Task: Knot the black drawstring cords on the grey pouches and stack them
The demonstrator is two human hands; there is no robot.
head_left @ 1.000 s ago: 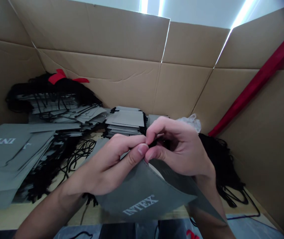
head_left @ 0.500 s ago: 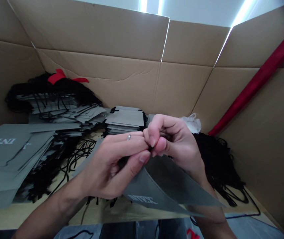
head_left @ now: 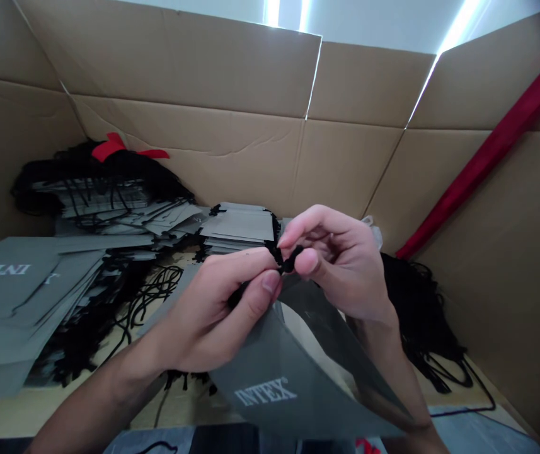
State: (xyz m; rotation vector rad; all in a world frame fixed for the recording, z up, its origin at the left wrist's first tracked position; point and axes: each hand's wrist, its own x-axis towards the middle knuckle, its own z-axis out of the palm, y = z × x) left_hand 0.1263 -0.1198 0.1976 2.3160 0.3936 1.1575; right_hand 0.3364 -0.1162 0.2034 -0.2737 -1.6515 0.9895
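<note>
In the head view, my left hand [head_left: 232, 302] pinches a black cord between thumb and forefinger, close to the edge of a grey bag printed INTEX [head_left: 270, 359]. A small dark knot in the black cord [head_left: 292, 260] sticks out past the left fingertips. My right hand [head_left: 345, 265] holds that knot at its thumb tip, with the forefinger arched above and the other fingers curled. The bag hangs bowed below both hands, its two sides apart. The cord's path inside the left palm is hidden.
Flat grey bags with black cords [head_left: 62, 284] lie piled at the left. Another stack of grey bags [head_left: 239, 224] stands at the back. Black cords [head_left: 421, 309] are heaped at the right. Cardboard walls [head_left: 194, 145] close in the table, and a red strip [head_left: 487, 151] slants down the right.
The right fingers have opened a little and moved slightly up and right, exposing the cord's knot. The bag has swung lower, and its opening is wider.
</note>
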